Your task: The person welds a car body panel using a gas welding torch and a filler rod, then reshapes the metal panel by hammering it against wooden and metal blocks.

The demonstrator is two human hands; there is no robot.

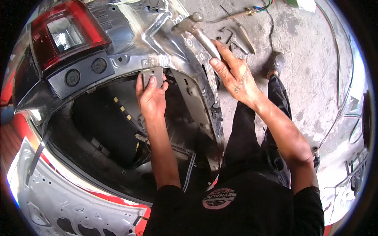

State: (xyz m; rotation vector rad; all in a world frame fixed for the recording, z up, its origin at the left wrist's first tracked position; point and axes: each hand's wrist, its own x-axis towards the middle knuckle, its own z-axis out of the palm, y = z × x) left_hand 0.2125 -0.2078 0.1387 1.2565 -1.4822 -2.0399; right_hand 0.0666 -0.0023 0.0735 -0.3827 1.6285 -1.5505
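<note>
My right hand (pixel 240 78) is wrapped around the handle of a metal hammer (pixel 202 38), whose head is over the bare, dented steel of the car's rear panel (pixel 177 61). In my left hand (pixel 151 100) a small grey metal plate (pixel 153 74) with a hole in it is gripped between thumb and fingers. The plate is up against the panel's edge at the rim of the trunk opening. The hammer head is beside the panel's corner; I cannot tell whether it touches. Some of my left fingers are hidden behind the plate.
A red tail light (pixel 65 33) sits at upper left, above a black trim piece (pixel 80 72) with two round sensors. Inside the trunk is dark lining (pixel 106 122). Locking pliers (pixel 238 43) and a torch with hoses (pixel 246 13) lie on the concrete floor (pixel 307 78).
</note>
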